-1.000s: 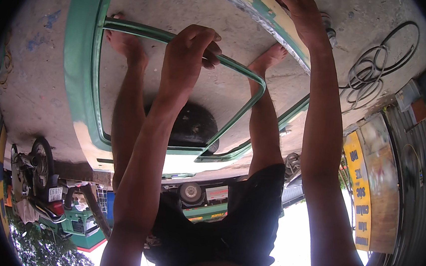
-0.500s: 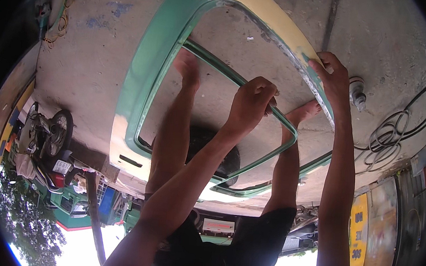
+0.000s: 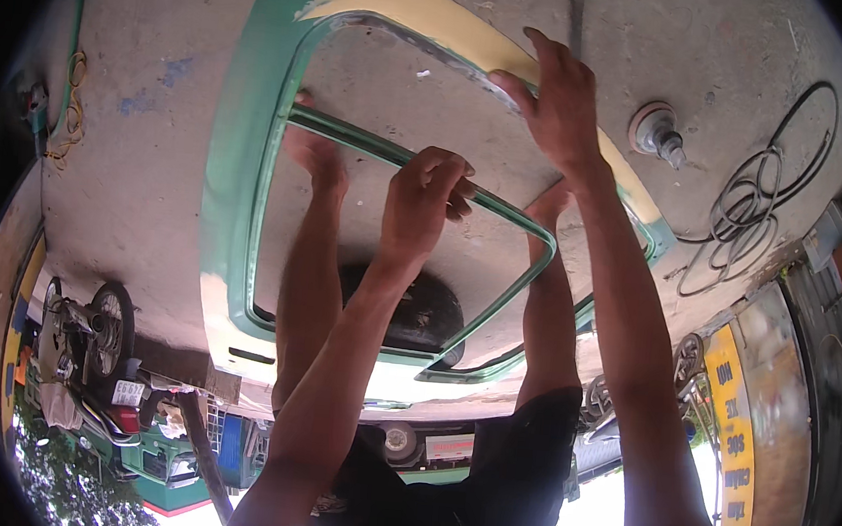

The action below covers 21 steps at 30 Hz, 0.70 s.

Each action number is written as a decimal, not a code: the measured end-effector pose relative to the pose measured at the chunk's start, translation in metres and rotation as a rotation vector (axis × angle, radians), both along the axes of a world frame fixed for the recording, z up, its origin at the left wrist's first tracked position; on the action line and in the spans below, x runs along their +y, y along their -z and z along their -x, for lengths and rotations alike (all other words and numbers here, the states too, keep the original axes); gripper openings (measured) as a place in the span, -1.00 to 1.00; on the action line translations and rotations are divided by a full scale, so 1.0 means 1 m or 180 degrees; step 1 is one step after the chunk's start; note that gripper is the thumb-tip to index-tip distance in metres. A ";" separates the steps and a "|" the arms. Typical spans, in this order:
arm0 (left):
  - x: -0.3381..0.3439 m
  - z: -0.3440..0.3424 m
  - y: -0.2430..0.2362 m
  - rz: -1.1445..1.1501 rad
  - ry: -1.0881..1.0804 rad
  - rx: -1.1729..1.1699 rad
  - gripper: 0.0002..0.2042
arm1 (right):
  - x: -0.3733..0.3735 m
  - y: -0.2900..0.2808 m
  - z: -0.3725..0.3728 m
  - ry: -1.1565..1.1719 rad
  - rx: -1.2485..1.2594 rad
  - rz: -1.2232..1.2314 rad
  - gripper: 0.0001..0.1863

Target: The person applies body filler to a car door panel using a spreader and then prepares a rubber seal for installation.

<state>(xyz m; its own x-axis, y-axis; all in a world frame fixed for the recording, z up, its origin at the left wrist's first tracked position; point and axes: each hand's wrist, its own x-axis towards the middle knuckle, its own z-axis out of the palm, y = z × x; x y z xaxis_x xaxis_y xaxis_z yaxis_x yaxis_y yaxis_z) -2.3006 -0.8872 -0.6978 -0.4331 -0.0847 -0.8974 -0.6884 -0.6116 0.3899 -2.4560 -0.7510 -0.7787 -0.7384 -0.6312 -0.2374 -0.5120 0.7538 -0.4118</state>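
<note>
A large vehicle door panel [image 3: 237, 150] with window openings stands tilted before me, its outer rim part green paint and part beige filler or primer. Across it runs a thin green inner window bar [image 3: 352, 137]. Around that bar my left hand [image 3: 420, 204] is closed, fingers curled over it. My right hand [image 3: 564, 101] lies across the panel's upper right rim, thumb toward the inner edge and fingers stretched past the outer edge. Bare grey patches show along the rim's inner side. The palm's contact with the rim is hidden.
On the concrete floor at right are a round-disc sander [image 3: 657, 128] and a coiled dark hose [image 3: 747, 200]. A yellow cord [image 3: 75, 102] lies at far left, near a motorbike [image 3: 88, 346]. My legs stand behind the panel, near a dark round object [image 3: 417, 312]. A yellow sign [image 3: 730, 426] stands at right.
My right hand has slid up and left along the rim, its fingers now more spread. The left hand stays on the bar. The whole view has shifted, so the panel appears farther left.
</note>
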 end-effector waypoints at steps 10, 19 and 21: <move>-0.005 -0.007 0.004 0.0294 0.0462 -0.0642 -0.79 | -0.165 0.037 -0.018 0.0305 0.1311 -0.0084 0.05; 0.013 -0.025 0.019 0.0494 0.1031 -0.0535 -0.76 | 0.062 0.027 -0.042 0.0333 0.1035 -0.0014 0.02; 0.022 -0.031 0.022 0.0584 0.1164 -0.0490 -0.75 | 0.134 0.020 -0.050 0.0165 0.1061 -0.0073 -0.04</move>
